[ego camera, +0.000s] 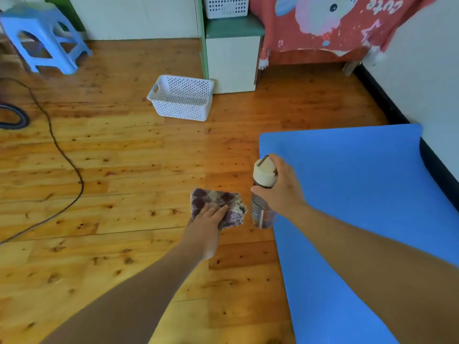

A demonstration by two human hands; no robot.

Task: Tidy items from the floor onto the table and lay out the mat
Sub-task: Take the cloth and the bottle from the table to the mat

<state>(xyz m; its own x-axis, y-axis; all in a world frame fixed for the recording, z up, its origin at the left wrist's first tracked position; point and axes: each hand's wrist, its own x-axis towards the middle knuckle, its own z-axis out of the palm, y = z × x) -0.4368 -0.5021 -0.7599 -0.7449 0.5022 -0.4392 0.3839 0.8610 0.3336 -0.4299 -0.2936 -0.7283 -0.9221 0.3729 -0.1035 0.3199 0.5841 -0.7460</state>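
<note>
Wooden floor (111, 157), knotty and orange, fills most of what you see, its planks running across the room. Along your right side the blue mat (352, 194) lies unrolled flat on it, its far edge close to the dark skirting of the white wall.

Both your arms reach forward and down, bare to the elbow. Your right hand (280, 189) is wrapped around the neck of a clear bottle (263, 194) with a cream cap, fingers curled shut on it just below the lid; the bottle is upright, slightly tilted, over the left edge of the mat, and you cannot tell whether its base touches down. Your left hand (208, 217) lies palm-down on a folded purple-and-cream patterned cloth (221, 204), fingers spread over its near edge and thumb hidden beneath, so the grip looks closed on the cloth. Cloth and bottle are just beside each other.

Farther off, a white perforated basket (182, 98) stands on the floor against a pale cabinet (233, 63). A red printed blanket (323, 23) hangs over a bed frame at upper right, a blue plastic stool (44, 36) stands at upper left, and a dark cable (62, 150) snakes over the boards.
</note>
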